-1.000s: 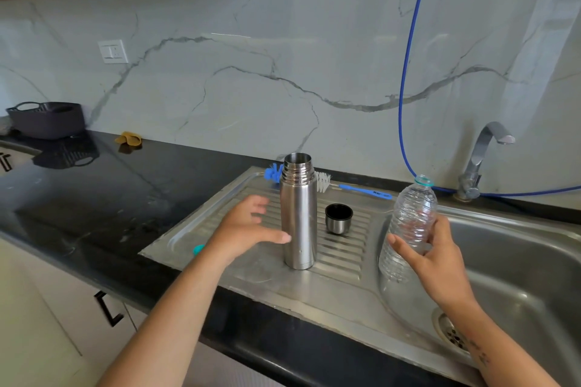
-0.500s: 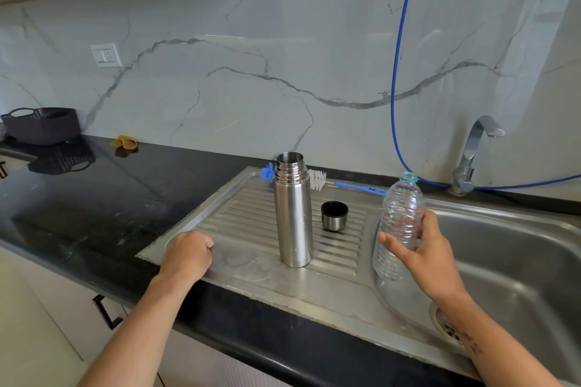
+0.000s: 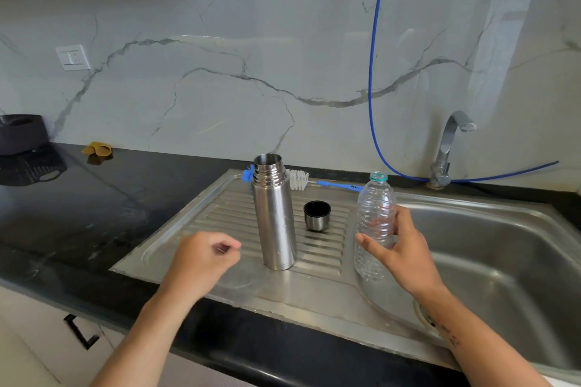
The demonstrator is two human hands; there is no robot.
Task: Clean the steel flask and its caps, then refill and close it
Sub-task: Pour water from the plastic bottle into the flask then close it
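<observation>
On the ribbed drainboard (image 3: pixel 320 248) the open steel flask (image 3: pixel 274 214) stands upright, the left hand (image 3: pixel 201 259) curled, perhaps pinching something, at its eight o'clock, while the right hand (image 3: pixel 401 250) clasps the plastic bottle (image 3: pixel 374 214) at three o'clock.

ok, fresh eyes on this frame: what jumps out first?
The tall open-mouthed steel flask standing upright on the ribbed steel drainboard, with its small steel cup-cap mouth-up just to its right. Next, the clear ribbed plastic bottle gripped by the right hand at the sink basin's edge. The left hand hovers curled near the flask base; a blue hose loops down the marble wall.
</observation>
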